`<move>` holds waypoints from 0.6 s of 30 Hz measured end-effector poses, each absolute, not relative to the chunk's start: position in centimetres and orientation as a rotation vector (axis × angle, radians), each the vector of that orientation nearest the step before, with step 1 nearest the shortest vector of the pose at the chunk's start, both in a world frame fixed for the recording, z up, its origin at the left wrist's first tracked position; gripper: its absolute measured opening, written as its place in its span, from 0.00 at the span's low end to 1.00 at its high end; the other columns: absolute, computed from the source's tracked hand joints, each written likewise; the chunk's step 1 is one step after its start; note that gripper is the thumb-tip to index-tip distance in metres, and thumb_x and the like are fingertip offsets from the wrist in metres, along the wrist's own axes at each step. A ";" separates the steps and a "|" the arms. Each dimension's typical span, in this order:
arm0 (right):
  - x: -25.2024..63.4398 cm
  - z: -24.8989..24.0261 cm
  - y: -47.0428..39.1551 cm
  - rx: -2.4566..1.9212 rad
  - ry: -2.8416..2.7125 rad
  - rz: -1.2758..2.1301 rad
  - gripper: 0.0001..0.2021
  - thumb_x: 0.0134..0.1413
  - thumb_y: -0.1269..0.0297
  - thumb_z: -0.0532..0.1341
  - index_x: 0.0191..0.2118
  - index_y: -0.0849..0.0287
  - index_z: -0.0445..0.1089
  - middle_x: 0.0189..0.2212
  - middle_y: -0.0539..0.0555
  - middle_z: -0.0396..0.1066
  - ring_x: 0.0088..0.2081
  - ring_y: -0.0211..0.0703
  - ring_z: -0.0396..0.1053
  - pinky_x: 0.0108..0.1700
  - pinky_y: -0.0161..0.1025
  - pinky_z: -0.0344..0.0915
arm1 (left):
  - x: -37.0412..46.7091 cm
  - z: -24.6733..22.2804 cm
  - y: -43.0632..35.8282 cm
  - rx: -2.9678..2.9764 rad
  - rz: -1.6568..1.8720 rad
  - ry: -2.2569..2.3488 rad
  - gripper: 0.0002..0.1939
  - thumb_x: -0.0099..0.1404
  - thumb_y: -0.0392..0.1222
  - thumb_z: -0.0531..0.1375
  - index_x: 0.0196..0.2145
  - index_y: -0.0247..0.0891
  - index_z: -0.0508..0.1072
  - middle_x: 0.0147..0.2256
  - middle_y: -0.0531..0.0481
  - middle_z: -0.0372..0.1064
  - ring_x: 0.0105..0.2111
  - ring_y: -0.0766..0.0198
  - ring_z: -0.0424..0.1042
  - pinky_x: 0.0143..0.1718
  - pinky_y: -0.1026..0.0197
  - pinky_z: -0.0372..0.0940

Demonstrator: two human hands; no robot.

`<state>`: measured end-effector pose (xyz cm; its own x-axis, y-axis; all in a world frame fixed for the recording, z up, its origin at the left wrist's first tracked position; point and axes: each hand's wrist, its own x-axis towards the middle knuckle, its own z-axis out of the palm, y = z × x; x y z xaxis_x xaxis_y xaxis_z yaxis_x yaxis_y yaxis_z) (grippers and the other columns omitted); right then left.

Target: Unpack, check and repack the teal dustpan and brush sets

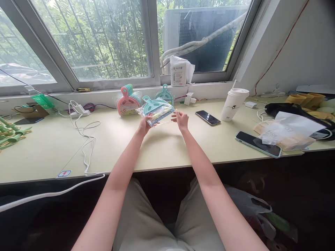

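1. Head view: a teal dustpan set in a clear bag (pixel 156 111) is being gripped above the desk (pixel 162 146) by the left hand (pixel 144 126).
2. The bag's right edge is being pinched by the right hand (pixel 180 120); a pink dustpan stack (pixel 127 101) is being left behind it.

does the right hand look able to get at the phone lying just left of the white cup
Probably yes. The right hand is beside the packaged teal dustpan, and only bare desk lies between it and the phone; the cup stands beyond it.

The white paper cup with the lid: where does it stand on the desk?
In the head view, the cup stands right of both hands, between two phones.
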<state>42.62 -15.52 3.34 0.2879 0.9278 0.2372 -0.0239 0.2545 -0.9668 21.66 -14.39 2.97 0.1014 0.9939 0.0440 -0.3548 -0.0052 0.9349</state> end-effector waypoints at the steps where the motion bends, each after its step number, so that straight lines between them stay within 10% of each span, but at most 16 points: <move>1: 43.0 3.3 -15.6 -1.124 -1.115 0.706 0.09 0.61 0.60 0.58 0.39 0.57 0.73 0.37 0.56 0.78 0.40 0.48 0.78 0.48 0.48 0.75 | 21.1 3.0 -14.3 0.989 1.324 0.862 0.25 0.55 0.40 0.56 0.51 0.34 0.67 0.46 0.39 0.73 0.46 0.47 0.75 0.41 0.51 0.74; 6: 43.4 2.9 -15.6 -1.014 -1.572 0.377 0.22 0.50 0.78 0.61 0.49 0.47 0.73 0.61 0.47 0.65 0.67 0.49 0.53 0.68 0.55 0.52 | 19.4 2.8 -14.1 0.935 1.351 0.933 0.24 0.53 0.37 0.56 0.49 0.36 0.69 0.44 0.41 0.73 0.43 0.52 0.75 0.34 0.56 0.74; 11: 43.3 2.0 -14.7 -1.010 -1.563 0.360 0.04 0.52 0.68 0.66 0.31 0.50 0.77 0.50 0.50 0.74 0.59 0.52 0.61 0.65 0.56 0.55 | 18.7 2.3 -14.1 0.949 1.185 0.944 0.22 0.52 0.36 0.58 0.47 0.33 0.70 0.37 0.42 0.72 0.28 0.61 0.73 0.20 0.64 0.67; 18: 43.3 1.4 -14.2 -1.004 -1.450 0.462 0.04 0.53 0.63 0.66 0.28 0.51 0.77 0.43 0.51 0.77 0.51 0.49 0.69 0.61 0.50 0.60 | 18.2 1.8 -13.7 1.046 1.066 0.949 0.22 0.54 0.35 0.59 0.49 0.35 0.71 0.38 0.42 0.73 0.25 0.62 0.72 0.23 0.60 0.70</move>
<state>43.30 -14.24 1.43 0.1293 0.7928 0.5956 0.3022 0.5406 -0.7851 18.24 -13.72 1.80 0.2210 0.9702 -0.0996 -0.2105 0.1472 0.9664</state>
